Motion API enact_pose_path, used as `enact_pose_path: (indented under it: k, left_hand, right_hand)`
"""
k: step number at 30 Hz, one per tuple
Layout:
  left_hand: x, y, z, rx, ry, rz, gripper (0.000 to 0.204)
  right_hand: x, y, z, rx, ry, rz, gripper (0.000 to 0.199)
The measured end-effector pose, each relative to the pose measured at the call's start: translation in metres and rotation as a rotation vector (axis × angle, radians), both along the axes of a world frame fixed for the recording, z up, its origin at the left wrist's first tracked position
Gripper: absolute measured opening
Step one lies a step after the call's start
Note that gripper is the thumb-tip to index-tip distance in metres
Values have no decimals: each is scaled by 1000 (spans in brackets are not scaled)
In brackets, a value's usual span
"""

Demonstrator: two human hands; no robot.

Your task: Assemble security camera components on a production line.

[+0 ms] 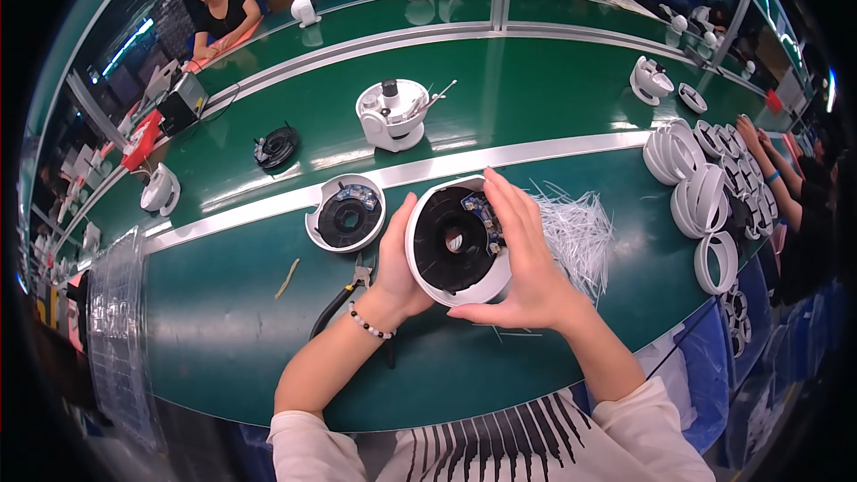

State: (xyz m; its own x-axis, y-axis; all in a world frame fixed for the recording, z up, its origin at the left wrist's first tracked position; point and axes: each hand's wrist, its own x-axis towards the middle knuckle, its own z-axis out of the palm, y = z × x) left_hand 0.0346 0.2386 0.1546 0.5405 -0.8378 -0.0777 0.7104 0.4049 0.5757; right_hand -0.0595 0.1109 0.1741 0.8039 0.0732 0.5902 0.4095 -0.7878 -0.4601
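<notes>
Both my hands hold a round white housing (457,243) with a black ring inside and a small blue circuit board at its upper right. My left hand (395,259) cups its left side. My right hand (527,254) wraps the right side, fingers lying over the circuit board. A second, similar white housing (345,212) with a black ring lies on the green table just left of my left hand. Black-handled pliers (344,296) lie under my left wrist.
A pile of white cable ties (576,232) lies right of my right hand. Stacked white rings (705,196) stand at the right, where another person's hands (754,138) reach. A white dome unit (393,112) and a black disc (277,147) sit farther back. Clear plastic tray (116,321) at left.
</notes>
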Motion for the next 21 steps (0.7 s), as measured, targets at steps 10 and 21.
enact_pose_path:
  k: [10,21]
  left_hand:
    - [7,11,1,-112,-32,-146,86]
    - [15,13,2,-103,-80,52,51]
  right_hand:
    - [5,-7,25,-111,106,160,108]
    - [20,2,-15,86,48,66,111]
